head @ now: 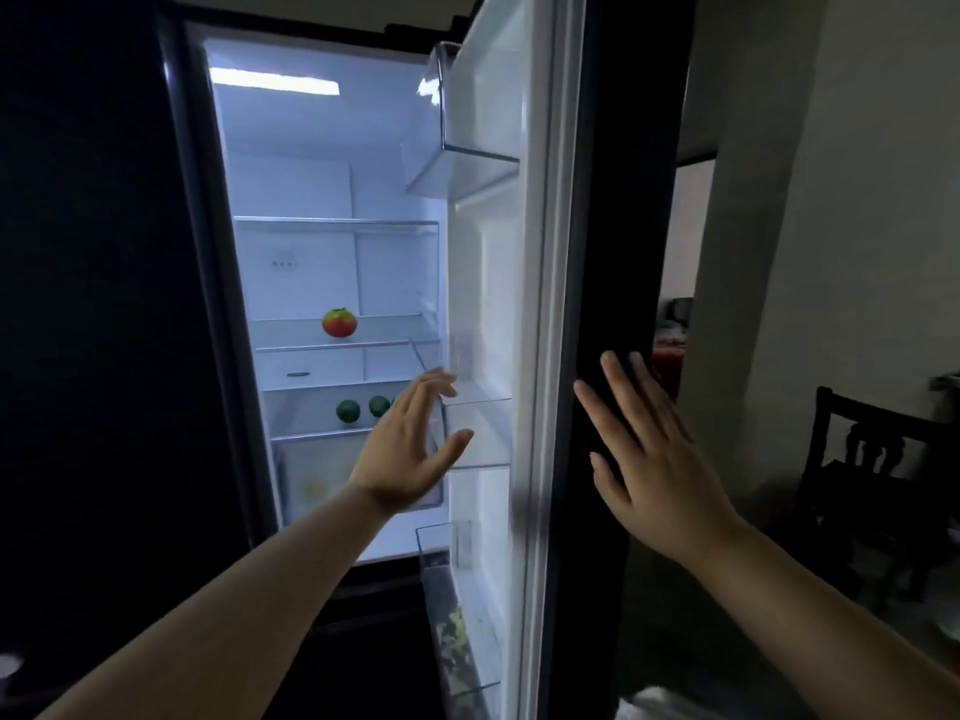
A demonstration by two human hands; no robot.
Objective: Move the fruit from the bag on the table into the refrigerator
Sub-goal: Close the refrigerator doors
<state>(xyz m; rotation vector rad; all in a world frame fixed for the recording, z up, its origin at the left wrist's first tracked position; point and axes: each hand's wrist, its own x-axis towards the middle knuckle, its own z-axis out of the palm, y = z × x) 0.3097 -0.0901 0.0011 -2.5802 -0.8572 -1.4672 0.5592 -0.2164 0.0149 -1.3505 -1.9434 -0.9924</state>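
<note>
The refrigerator [311, 189] stands lit with its right door [524, 262] swung out towards me. A red and yellow fruit [339, 322] sits on a middle glass shelf. One shelf lower lie two round green fruits [348, 411], with a third partly hidden behind my left hand. My left hand [413, 449] is empty, fingers straight, held in front of the lower shelves near the door bin. My right hand [654, 449] lies flat with spread fingers against the dark outer face of the door. The bag and the table are out of view.
Clear door bins [472, 163] line the inside of the door; the lowest one [452, 631] holds something greenish. A clear drawer [311, 475] sits below the shelves. A dark wooden chair [878, 459] stands at the right by a pale wall.
</note>
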